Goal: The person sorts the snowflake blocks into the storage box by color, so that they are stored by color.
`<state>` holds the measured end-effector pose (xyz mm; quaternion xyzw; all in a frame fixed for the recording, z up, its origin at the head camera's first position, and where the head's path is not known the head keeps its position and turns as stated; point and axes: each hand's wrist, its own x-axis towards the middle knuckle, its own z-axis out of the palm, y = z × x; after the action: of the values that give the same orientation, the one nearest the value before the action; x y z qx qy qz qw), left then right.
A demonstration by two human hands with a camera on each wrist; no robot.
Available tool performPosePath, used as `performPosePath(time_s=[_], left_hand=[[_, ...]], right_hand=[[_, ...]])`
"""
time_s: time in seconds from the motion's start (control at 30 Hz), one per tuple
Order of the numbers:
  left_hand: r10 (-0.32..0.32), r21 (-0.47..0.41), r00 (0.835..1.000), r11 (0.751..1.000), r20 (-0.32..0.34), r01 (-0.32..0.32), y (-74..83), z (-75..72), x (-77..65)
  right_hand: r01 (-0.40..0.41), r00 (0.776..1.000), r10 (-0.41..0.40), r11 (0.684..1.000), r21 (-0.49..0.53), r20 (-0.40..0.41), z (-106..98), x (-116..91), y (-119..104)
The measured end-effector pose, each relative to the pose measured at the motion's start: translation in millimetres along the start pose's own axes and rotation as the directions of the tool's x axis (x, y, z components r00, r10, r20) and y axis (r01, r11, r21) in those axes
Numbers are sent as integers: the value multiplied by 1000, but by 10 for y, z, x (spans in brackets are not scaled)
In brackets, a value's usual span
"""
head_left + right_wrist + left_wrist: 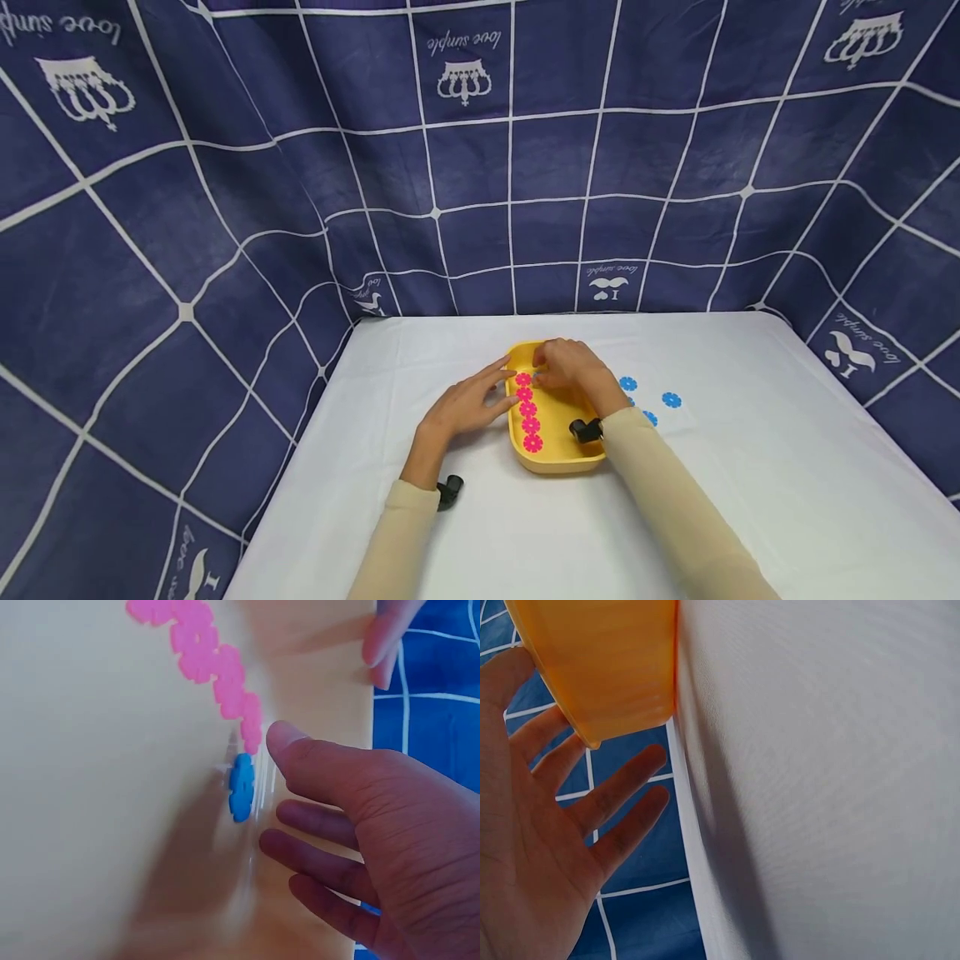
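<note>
A yellow tray (pixel 558 421) stands on the white-covered table. Inside it, several pink flower-shaped discs (pixel 528 409) lie in a row along the left side. One blue flower-shaped disc (pixel 241 787) lies at the far end of that row, as the right wrist view shows. My right hand (pixel 572 367) is over the tray's far part, thumb and fingers parted beside the blue disc, holding nothing. At the tray's left rim is my left hand (pixel 465 406), its fingers spread; the thumb and some fingertips meet the rim in the left wrist view (pixel 551 780).
Several loose blue flower-shaped discs (pixel 671 400) lie on the table (pixel 750 467) to the right of the tray, some partly behind the right forearm. A dark blue curtain (pixel 555 167) with white grid lines surrounds the table at the back and sides. Black wrist cameras (pixel 585 430) sit at both wrists.
</note>
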<state>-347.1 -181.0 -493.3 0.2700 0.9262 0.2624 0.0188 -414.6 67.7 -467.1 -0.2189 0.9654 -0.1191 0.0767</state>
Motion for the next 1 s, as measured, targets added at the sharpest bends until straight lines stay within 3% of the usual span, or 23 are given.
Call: performPosePath(time_s=[0.4,1.0], left_hand=[[0,3,1000,1000,-3,0,11,24,-18],[-5,13,1000,1000,1,5,14,28,-9]], right_hand=[[27,990,-12,994,105,-141,1,-173,31],[36,974,13,977,212,-227,-99,-404,41]])
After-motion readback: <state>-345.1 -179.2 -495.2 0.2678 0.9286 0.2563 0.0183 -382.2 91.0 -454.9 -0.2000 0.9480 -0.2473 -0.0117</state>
